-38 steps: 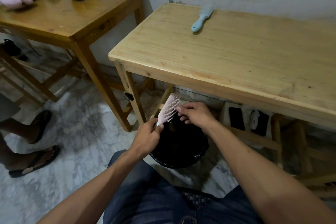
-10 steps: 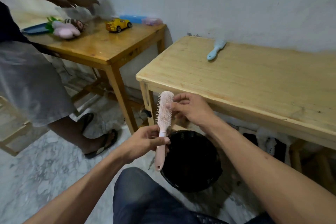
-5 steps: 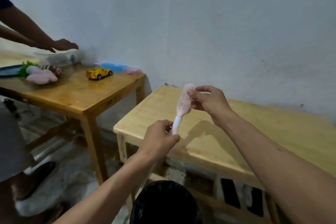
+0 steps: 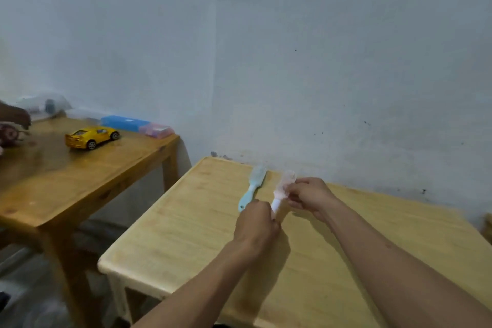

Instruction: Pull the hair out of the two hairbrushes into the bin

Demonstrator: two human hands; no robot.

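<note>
A pink hairbrush (image 4: 282, 189) is held over the pale wooden table (image 4: 186, 221), blurred by motion. My left hand (image 4: 255, 224) grips its handle from below. My right hand (image 4: 308, 196) pinches the bristle head near its top. A light blue hairbrush (image 4: 253, 187) lies on the table just left of my hands, its handle pointing toward me. The bin is out of view.
A darker wooden table (image 4: 66, 181) stands to the left with a yellow toy car (image 4: 91, 137), a blue box (image 4: 123, 122) and a pink box (image 4: 155, 130). Another person's hand (image 4: 16, 116) shows at its far left edge. A grey wall rises behind.
The view has tilted up from the bin to the tabletop and wall. Both hands have carried the pink hairbrush up over the pale table, close to the blue hairbrush.
</note>
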